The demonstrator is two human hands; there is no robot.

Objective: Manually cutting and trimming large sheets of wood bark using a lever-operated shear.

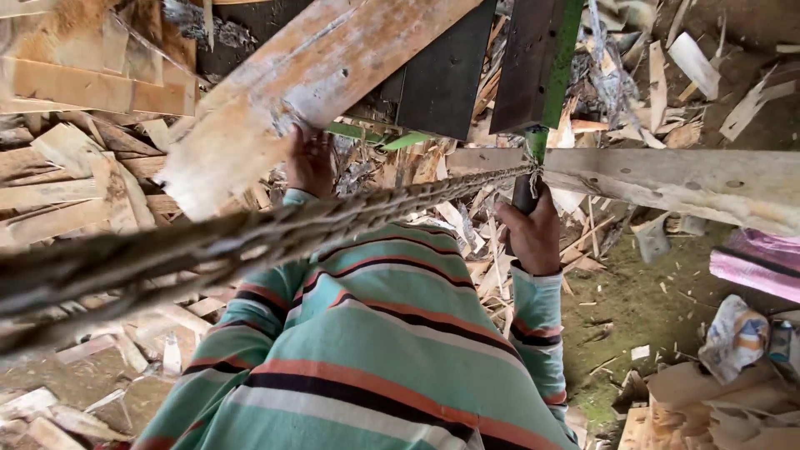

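Clearly, the fingers of the right hand (533, 233) are wrapped tight around a dark upright handle (525, 196), which rises into a green-edged metal frame (550, 58) overhead. The fist sits low on the handle, just beneath the knot where a thick twisted rope (333, 218) is tied on; the rope runs from that knot leftward and toward the camera, blurring as it nears the lens.

The fingers of the left hand (310, 162) press up against the underside of a pale wooden plank (300, 92), near its lower end. Only the back of this hand shows, so whether the fingers curl round the edge or lie flat against the wood cannot be told. The plank's long axis runs diagonally, from lower left beside the hand up toward the upper right, where it passes beside a dark flat panel (446, 71). The left hand is the one nearer to the plank; the right hand is well apart from it, on the far side of the rope.

Both sleeves belong to a teal, orange and black striped shirt (375, 350), which fills the lower middle and hides the forearms and whatever lies below. A long weathered beam (667, 179) crosses behind the handle. Splintered wood scraps (75, 192) litter the ground all round, and a pink bundle (754, 267) is cut off at the right edge.
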